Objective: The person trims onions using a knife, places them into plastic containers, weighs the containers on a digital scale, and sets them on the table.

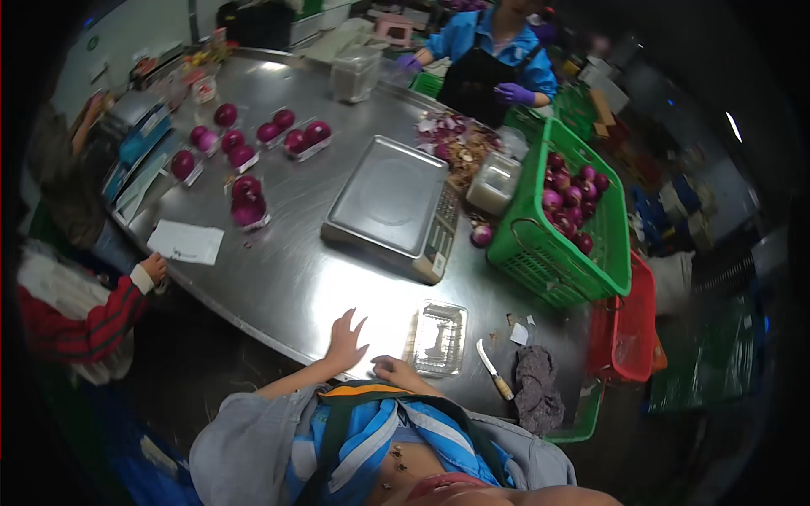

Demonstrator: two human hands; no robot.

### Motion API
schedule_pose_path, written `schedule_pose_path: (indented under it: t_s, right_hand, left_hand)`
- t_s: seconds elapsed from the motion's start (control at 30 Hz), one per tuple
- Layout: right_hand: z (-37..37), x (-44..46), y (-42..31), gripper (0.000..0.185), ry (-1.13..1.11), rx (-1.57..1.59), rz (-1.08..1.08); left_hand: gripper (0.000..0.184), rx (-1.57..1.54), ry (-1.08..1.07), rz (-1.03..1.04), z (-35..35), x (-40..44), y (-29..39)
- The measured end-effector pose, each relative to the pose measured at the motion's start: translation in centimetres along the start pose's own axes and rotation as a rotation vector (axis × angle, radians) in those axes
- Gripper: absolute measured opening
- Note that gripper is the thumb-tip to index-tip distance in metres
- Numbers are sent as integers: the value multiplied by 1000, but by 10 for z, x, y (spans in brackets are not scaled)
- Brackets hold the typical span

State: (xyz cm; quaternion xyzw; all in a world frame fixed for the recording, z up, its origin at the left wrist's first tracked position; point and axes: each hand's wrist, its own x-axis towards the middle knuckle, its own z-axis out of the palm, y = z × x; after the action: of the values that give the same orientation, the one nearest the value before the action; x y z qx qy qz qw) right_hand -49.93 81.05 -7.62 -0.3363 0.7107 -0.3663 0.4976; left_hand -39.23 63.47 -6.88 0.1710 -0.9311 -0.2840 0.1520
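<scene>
On steel tbl w/ L hand spread, R hand loosely curled, both holding nothing, nr clear tray. Grip by rim, avoid knife.

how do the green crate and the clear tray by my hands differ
The green crate is large and deep; the clear tray is small and shallow. The green crate holds purple onions; the clear tray looks empty. Both are open-topped and rest on the metal table.
</scene>
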Motion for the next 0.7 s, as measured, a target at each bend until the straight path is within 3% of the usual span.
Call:
schedule_pose_path:
  t_s: [0.07, 0.13, 0.3, 0.37, 0.43, 0.53, 0.7]
  right_hand:
    - [-1, -3, -3, 39, 0, -11, 9]
    - [-2, -9, -9, 38, 16, -18, 7]
    - [2, -14, -2, 38, 23, 15, 29]
    - [9, -14, 7, 39, 41, 66, 86]
    - [16, -15, 16, 37, 11, 90, 110]
    - [23, -18, 13, 33, 117, 310, 175]
    - [28, -7, 21, 34, 117, 270, 200]
  left_hand:
    - [77, -50, 123, -256, -21, 25, -26]
    - [75, 26, 364, -387, -46, 57, -83]
    - [71, 206, 757, -404, -177, 134, -197]
    - [70, 180, 710, -550, -200, 152, -243]
    - [72, 181, 629, -544, -196, 161, -295]
    - [69, 350, 505, -570, -202, 161, -291]
    - [68, 176, 346, -822, -224, 175, -309]
